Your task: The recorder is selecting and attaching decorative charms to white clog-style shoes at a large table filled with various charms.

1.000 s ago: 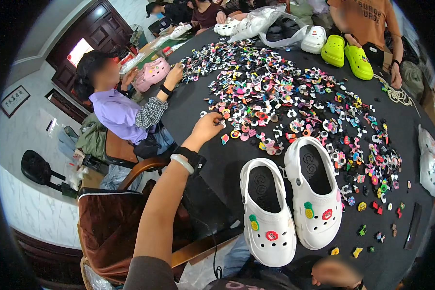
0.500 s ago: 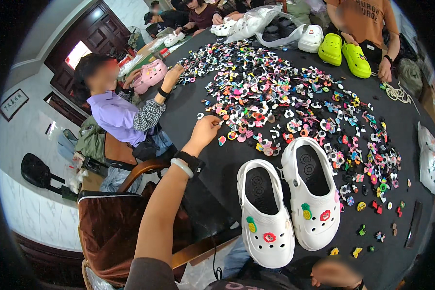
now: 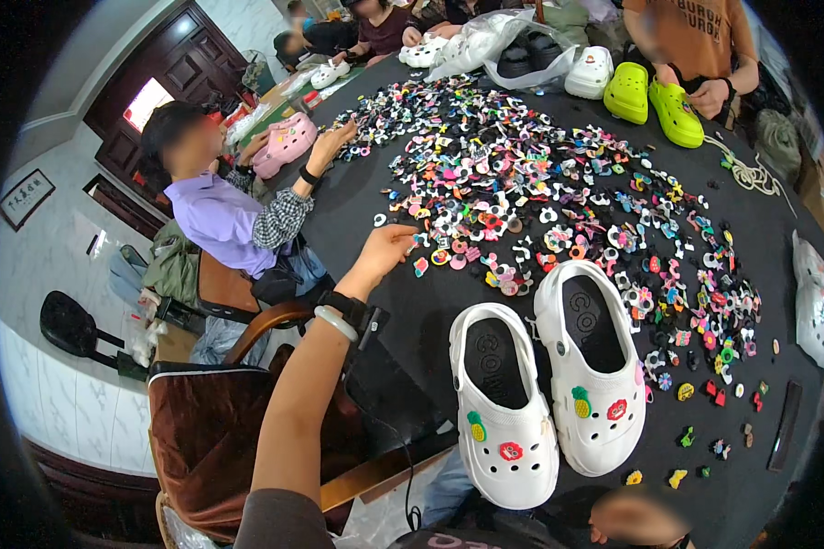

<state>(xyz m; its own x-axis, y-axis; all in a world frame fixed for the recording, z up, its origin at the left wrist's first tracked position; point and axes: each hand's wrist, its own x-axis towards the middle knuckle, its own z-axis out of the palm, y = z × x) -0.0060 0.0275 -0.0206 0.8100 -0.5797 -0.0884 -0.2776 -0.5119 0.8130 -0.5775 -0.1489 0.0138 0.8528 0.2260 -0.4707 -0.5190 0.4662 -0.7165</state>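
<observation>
My left hand [image 3: 382, 254] reaches to the near left edge of a large pile of colourful shoe charms [image 3: 485, 174]. Its thumb and fingers are pinched together beside small charms; whatever they may hold is too small to make out. My right hand [image 3: 639, 518] is low at the table's front edge, mostly blurred, its grip hidden. Between the hands lie two white clogs, a left one [image 3: 508, 468] and a right one [image 3: 604, 437], toes toward me. Each carries a pineapple charm [image 3: 580, 403] and a red round charm [image 3: 511, 451].
Loose charms [image 3: 687, 437] lie right of the clogs, near a dark strip [image 3: 786, 425]. Across the black table [image 3: 389, 316], people handle a pink clog [image 3: 286, 145] and a lime clog [image 3: 676, 114]. A brown chair [image 3: 201, 439] stands at left.
My left hand has shifted slightly at the pile's edge, its forearm turned a little. Across the table, a person's hands have moved onto the lime clog. My clogs stay in place.
</observation>
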